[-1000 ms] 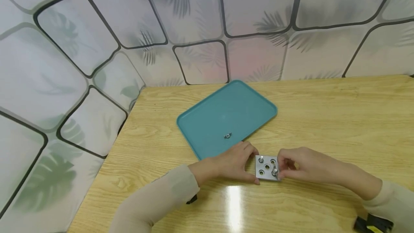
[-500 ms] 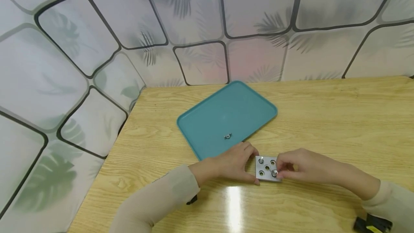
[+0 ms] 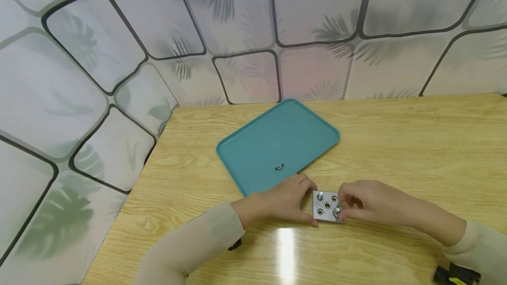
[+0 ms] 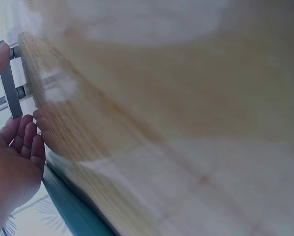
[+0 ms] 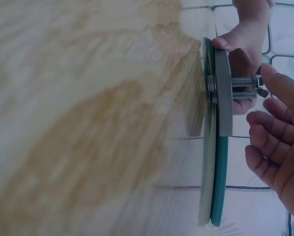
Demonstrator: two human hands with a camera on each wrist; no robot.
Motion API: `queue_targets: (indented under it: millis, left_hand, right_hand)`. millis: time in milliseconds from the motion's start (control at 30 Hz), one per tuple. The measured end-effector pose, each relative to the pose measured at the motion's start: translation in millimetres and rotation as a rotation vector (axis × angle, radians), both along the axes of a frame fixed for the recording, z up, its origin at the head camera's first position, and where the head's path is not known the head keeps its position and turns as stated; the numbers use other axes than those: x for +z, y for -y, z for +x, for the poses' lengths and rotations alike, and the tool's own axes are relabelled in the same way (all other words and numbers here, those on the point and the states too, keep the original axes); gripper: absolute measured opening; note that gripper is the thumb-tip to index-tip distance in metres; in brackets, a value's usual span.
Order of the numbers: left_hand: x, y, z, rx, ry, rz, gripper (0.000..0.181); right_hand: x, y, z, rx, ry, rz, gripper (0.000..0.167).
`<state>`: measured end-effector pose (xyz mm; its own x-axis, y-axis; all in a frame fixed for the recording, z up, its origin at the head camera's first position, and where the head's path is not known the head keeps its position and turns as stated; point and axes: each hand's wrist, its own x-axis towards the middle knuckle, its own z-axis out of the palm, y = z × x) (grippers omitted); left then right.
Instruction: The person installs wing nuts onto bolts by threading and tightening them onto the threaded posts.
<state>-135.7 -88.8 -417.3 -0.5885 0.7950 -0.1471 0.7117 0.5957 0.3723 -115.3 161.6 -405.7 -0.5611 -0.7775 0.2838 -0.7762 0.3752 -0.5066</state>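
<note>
Pinching the nut (image 5: 259,84) near the top of a bolt (image 5: 242,81), the right hand (image 3: 366,201) has its other fingers loosely bent, off to the side! Over to the left hand (image 3: 287,200), gripping the plate (image 3: 328,216), thumb at the near corner, fingertips at the far one. So there's the plate, right between the two hands, propped above the table (image 3: 416,153) on its bolts. A second bolt (image 3: 320,195) rises just beside the left fingertips. And look just past the left hand: the tray (image 3: 273,140), with another nut (image 3: 279,166) lying on it beyond the left knuckles
</note>
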Motion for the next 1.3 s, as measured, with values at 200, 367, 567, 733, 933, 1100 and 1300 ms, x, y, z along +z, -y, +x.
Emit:
queue_targets:
  millis: [200,367,567,733,933,1100,1300]
  left_hand:
    - [0.3,0.5,-0.2,0.000,0.006,-0.004,0.070]
    - [0.7,1.2,0.9,-0.008,0.016,-0.011,0.071]
    - [0.1,1.2,1.8,-0.009,0.008,-0.011,0.071]
    - [0.0,1.6,1.9,-0.010,0.011,-0.004,0.071]
    - [0.2,1.9,2.0,-0.008,0.007,0.005,0.071]
    - [0.2,1.1,1.3,-0.007,-0.003,0.000,0.070]
    - [0.3,0.2,0.3,-0.008,-0.018,0.002,0.070]
  right_hand:
    - [2.1,0.1,-1.8,0.009,-0.078,0.018,0.018]
    - [3.4,0.5,-0.1,0.029,-0.067,0.034,0.018]
    - [2.9,1.8,0.9,0.047,-0.102,0.004,0.016]
    - [3.5,1.0,0.8,0.095,-0.085,0.005,0.011]
    - [5.4,-0.9,1.4,0.154,-0.001,0.032,0.015]
    - [3.9,1.9,-0.3,0.082,-0.096,-0.018,0.021]
    - [3.9,2.0,-2.8,0.009,-0.202,-0.001,0.026]
